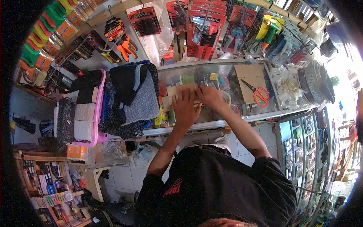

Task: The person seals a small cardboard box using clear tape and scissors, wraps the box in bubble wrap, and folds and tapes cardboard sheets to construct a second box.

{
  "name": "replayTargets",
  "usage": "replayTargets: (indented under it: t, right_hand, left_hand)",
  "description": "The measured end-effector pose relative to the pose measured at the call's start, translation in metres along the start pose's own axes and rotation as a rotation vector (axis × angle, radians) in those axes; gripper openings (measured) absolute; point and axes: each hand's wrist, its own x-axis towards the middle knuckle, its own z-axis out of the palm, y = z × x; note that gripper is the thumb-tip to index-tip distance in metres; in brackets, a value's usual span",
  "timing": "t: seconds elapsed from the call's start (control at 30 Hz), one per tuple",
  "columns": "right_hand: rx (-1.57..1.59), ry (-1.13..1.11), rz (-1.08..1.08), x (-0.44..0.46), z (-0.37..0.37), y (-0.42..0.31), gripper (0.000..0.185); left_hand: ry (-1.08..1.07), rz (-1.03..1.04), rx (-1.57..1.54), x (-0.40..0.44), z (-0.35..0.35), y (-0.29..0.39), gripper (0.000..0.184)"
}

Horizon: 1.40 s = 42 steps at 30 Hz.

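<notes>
A small light-brown cardboard piece (169,103) lies on the glass counter top (160,77). Across it rests my left hand (185,104), palm down with the fingers stretched out. My right hand (210,96) is closed at the cardboard's right edge, fingers pressed together. What is pinched there is hidden. A roll of tape (227,97) sits partly covered by my right wrist. Farther right, scissors with orange handles (261,97) lie with their blades over a larger flat cardboard sheet (247,77).
Bubble wrap (141,102) and dark wrapping are piled left of my hands, beside a pink-rimmed basket (101,102) of boxes. Carded tools (207,32) hang above the counter. A mesh basket (314,83) stands at the right end, and a glass display case (302,147) is below it.
</notes>
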Motion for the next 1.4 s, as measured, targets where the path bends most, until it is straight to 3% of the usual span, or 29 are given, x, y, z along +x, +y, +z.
replayTargets:
  t: [0.1,0.2,0.3,0.6,0.8,1.1,1.13,1.2,1.33,1.4]
  right_hand:
    - [0.072,0.017,0.052,0.005,0.019,0.009,0.029]
    - [0.134,-0.049,0.045,0.006,0.016,0.012,0.042]
    - [0.172,-0.056,0.041,0.009,0.016,0.015,0.043]
    - [0.123,-0.178,0.175,0.01,-0.002,0.006,0.045]
    - [0.252,-0.153,-0.026,0.013,0.014,0.029,0.044]
    - [0.574,-0.154,0.027,-0.01,-0.01,0.051,0.028]
    - [0.651,-0.258,0.125,-0.015,-0.015,0.055,0.024]
    - [0.799,-0.458,0.334,-0.027,-0.025,0.065,0.02]
    - [0.933,-0.456,0.313,-0.047,-0.033,0.074,0.031]
    - [0.933,-0.427,0.291,-0.056,-0.044,0.072,0.034]
  left_hand:
    - [0.045,0.005,-0.04,-0.002,0.005,-0.003,0.073]
    - [0.031,0.002,-0.028,-0.003,0.006,-0.002,0.073]
    - [0.006,0.002,-0.033,-0.001,0.004,-0.002,0.073]
    - [0.015,0.017,-0.017,-0.003,0.003,-0.003,0.08]
    - [0.037,0.026,-0.044,-0.004,0.005,-0.004,0.075]
    - [-0.036,-0.009,-0.094,0.002,-0.009,-0.003,0.066]
    - [-0.065,-0.024,-0.107,0.005,-0.014,0.0,0.063]
    - [-0.145,-0.023,-0.131,0.015,-0.025,-0.001,0.069]
    - [-0.137,0.077,-0.008,0.033,-0.033,-0.009,0.085]
    - [-0.284,0.075,-0.081,0.052,-0.028,-0.016,0.086]
